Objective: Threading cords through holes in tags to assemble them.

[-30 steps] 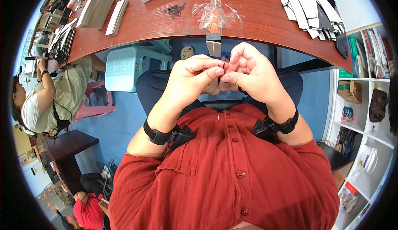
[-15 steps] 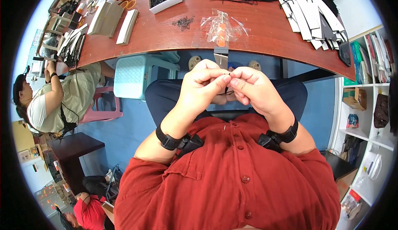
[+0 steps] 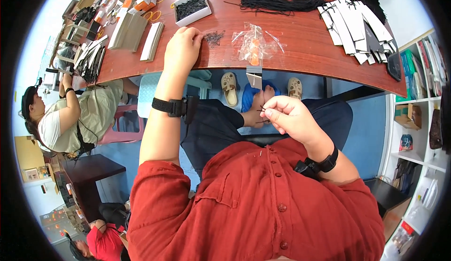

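While right hand [image 3: 292, 119] pinches, black cord [image 3: 262, 110] points left.

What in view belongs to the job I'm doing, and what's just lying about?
Seemingly part of the job:
- thin black strand, pinched in your right hand
- small black pile, beside your left hand
- probably the white box, with similar-looking black pieces

Seemingly just lying about:
- beige sandals, under the table
- turquoise stool
- yellow rings
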{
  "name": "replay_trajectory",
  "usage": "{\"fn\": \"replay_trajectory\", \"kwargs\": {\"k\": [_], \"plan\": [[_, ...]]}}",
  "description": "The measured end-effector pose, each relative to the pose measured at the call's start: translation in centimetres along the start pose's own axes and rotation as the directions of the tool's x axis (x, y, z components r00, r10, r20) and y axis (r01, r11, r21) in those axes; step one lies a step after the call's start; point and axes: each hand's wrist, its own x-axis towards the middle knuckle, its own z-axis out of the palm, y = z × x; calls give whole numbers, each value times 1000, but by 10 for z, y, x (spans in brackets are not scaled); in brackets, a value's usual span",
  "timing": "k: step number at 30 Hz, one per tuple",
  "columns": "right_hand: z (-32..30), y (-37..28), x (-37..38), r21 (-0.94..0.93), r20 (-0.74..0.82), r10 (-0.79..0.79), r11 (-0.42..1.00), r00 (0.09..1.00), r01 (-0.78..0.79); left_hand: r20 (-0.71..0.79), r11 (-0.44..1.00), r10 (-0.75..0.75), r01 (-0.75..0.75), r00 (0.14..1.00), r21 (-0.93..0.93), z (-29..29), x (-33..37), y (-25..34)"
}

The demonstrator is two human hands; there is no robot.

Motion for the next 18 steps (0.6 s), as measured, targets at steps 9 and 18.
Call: {"fn": "replay_trajectory", "kwargs": {"k": [9, 18], "plan": [[1, -1, 5, -16, 19, 13, 1000, 1000, -13, 139, 974, -209, 218, 968, -59, -13, 1, 1], [3, 3, 3, -14, 20, 25, 1000, 999, -25, -11, 999, 50, -50, 999, -21, -8, 5, -4]]}}
